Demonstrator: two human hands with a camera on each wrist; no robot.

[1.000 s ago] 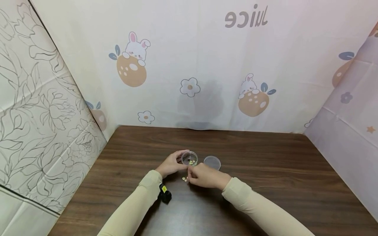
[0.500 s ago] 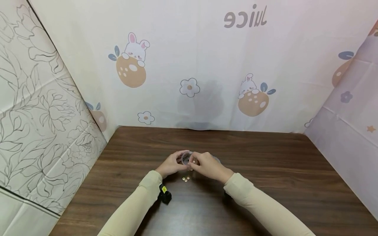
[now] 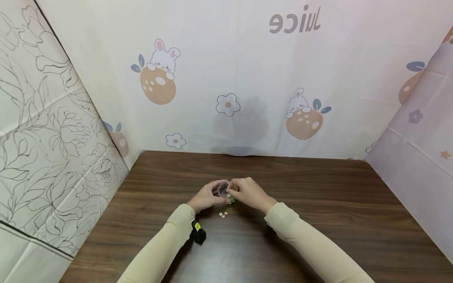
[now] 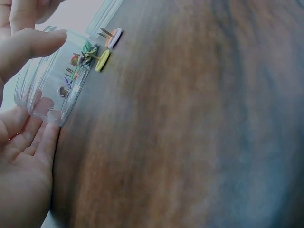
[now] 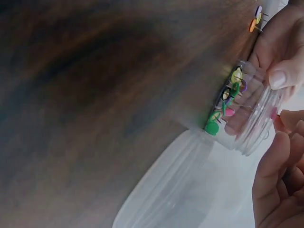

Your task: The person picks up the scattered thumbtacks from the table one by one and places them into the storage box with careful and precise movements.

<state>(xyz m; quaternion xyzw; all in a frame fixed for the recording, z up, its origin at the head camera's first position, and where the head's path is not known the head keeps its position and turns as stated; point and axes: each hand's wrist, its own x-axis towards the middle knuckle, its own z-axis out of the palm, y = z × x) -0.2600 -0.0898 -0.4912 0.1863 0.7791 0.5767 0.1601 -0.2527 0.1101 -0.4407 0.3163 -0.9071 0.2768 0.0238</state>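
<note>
My left hand (image 3: 207, 197) grips a small clear plastic jar (image 3: 223, 189) from its left side, thumb and fingers round the wall. Inside the jar (image 5: 247, 121), the right wrist view shows several coloured thumbtacks (image 5: 226, 95), points sticking up, near its bottom. At the mouth, my right hand (image 3: 249, 192) pinches a pink-headed thumbtack (image 5: 274, 113) between thumb and finger. On the tabletop just in front of the jar lie loose thumbtacks (image 3: 223, 214); one yellow tack (image 4: 103, 61) shows on its head in the left wrist view.
A clear round lid (image 5: 161, 185) lies beside the jar on the right; my right hand hides it in the head view. The brown wooden table (image 3: 318, 196) runs back to a printed curtain (image 3: 194, 78). A black wrist device (image 3: 199, 232) hangs by the left sleeve.
My right hand has gone from the loose thumbtacks on the table up to the jar's mouth, covering the lid in the head view. The left hand keeps its grip on the jar.
</note>
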